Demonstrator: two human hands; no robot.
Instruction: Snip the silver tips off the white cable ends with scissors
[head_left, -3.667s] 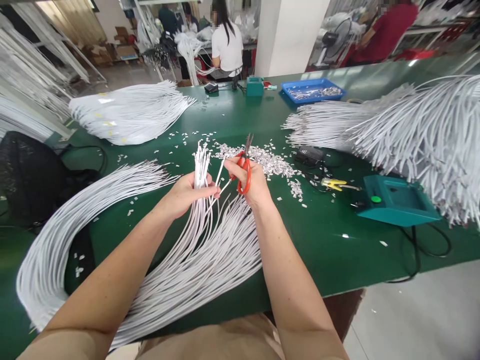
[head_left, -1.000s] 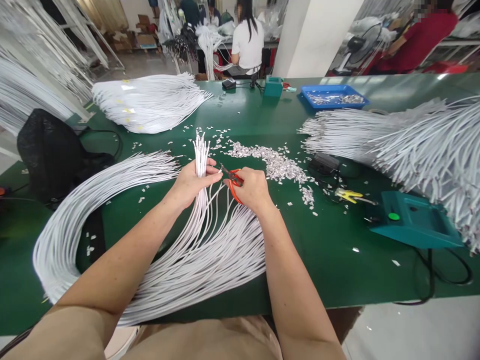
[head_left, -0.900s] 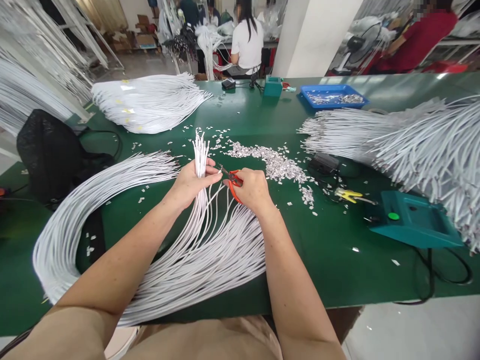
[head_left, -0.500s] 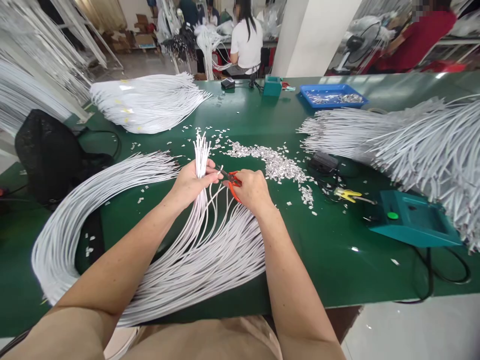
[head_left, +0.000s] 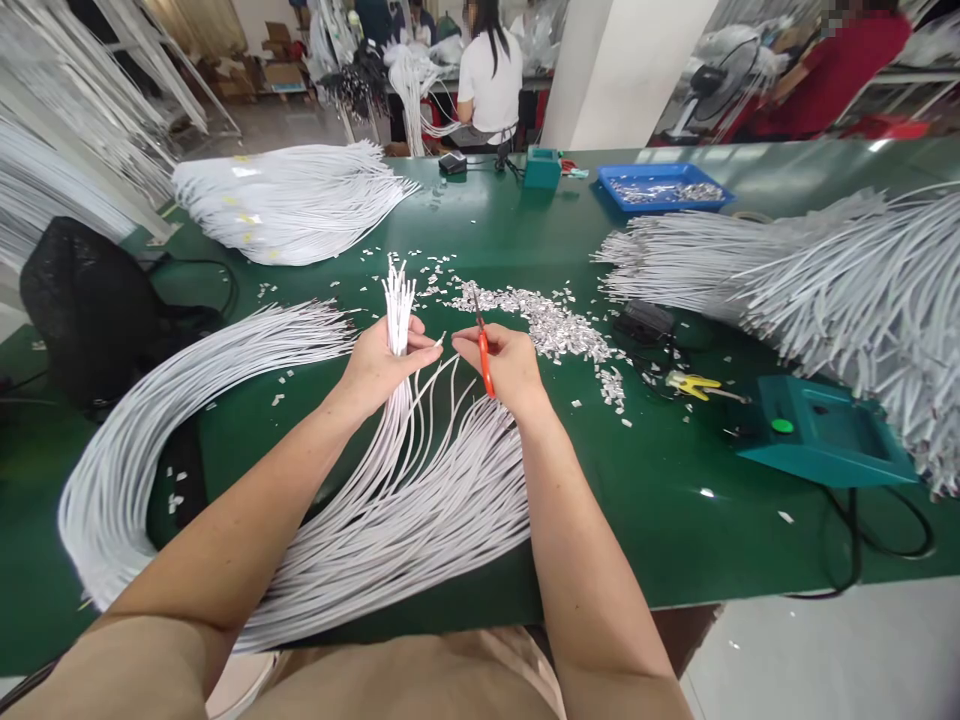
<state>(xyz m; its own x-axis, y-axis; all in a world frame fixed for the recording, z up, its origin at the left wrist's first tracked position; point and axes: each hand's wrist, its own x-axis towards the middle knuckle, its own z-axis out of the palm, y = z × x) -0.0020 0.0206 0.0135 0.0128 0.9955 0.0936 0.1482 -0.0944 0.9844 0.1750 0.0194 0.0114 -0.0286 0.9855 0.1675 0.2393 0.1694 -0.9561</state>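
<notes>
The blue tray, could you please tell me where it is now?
In the head view, the blue tray sits near the far edge of the green table, right of centre, beyond the right-hand white cables and right of the small teal box.

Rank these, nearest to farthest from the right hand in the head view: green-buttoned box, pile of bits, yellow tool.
1. Pile of bits: just beyond the right hand.
2. Yellow tool: further right.
3. Green-buttoned box: rightmost of the three.

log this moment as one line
left hand: holds white cables | right hand: holds red-handled scissors | blue tray: on table
</notes>
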